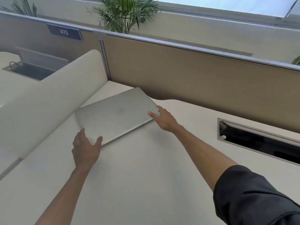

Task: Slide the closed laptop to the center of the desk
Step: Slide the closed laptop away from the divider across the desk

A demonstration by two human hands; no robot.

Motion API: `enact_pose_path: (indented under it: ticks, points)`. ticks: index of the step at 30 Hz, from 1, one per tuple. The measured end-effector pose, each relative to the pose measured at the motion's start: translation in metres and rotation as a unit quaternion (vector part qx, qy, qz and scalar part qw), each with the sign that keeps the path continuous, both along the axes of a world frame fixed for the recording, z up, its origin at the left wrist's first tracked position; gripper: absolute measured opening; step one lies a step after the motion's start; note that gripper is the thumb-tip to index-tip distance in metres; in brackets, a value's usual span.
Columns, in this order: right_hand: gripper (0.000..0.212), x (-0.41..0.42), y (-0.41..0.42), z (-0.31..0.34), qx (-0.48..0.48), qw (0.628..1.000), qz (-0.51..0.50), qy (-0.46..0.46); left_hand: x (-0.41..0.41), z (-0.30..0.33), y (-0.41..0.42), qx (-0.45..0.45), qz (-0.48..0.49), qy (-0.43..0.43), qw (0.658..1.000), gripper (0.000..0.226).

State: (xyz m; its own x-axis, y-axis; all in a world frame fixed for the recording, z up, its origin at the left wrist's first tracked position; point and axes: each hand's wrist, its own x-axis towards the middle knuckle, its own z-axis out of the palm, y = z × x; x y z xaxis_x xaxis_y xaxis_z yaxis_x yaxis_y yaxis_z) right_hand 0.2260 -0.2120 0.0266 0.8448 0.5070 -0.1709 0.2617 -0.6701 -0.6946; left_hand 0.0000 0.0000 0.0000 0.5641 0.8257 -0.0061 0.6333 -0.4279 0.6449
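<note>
The closed laptop (116, 113), silver with a round logo on its lid, lies flat on the white table (146, 168), turned at an angle to the table's edges. It sits toward ten o'clock of the table's visible surface, close against the curved white divider (48, 101) that runs along its eleven o'clock side, with its far corner pointing at twelve o'clock toward the tan partition panel (194, 75).

Both hands are on the laptop. The left hand (85, 147) holds the near corner at about seven o'clock of the lid: the thumb lies over the near edge and the fingers (82, 132) reach up along the left edge, spread and wrapped about the corner rather than clenched. The right hand (164, 119) meets the corner at three o'clock of the lid: its thumb rests on the lid's top and the other fingers (159, 108) curl past the right edge, pinching that corner. Whether the fingertips pass beneath the laptop I cannot tell.

The laptop therefore lies between the two hands, stretched from the left one up and across to the right one. Both forearms are extended; the right arm carries a dark sleeve (253, 197) pushed above the elbow.

At three o'clock of the table a rectangular cable slot (259, 142) stands open, well apart from the laptop. A palm plant (123, 13) rises behind the partition at twelve o'clock, and a dark number sign (65, 32) hangs at eleven o'clock.
</note>
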Motion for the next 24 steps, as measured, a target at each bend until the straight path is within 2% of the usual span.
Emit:
enact_pose_path:
  ticks: [9, 18, 24]
  points:
    - [0.069, 0.03, 0.027, -0.023, -0.071, 0.995, -0.016, -0.067, 0.02, -0.006, 0.028, -0.04, 0.026, -0.001, 0.999, 0.078]
    - [0.072, 0.052, 0.046, -0.033, -0.096, 0.991, -0.07, -0.058, 0.042, -0.005, 0.039, -0.06, 0.083, 0.011, 0.995, 0.075]
    - [0.078, 0.069, 0.057, -0.04, -0.097, 0.988, -0.118, 0.003, 0.053, -0.013, 0.039, -0.054, 0.136, 0.049, 0.988, 0.077]
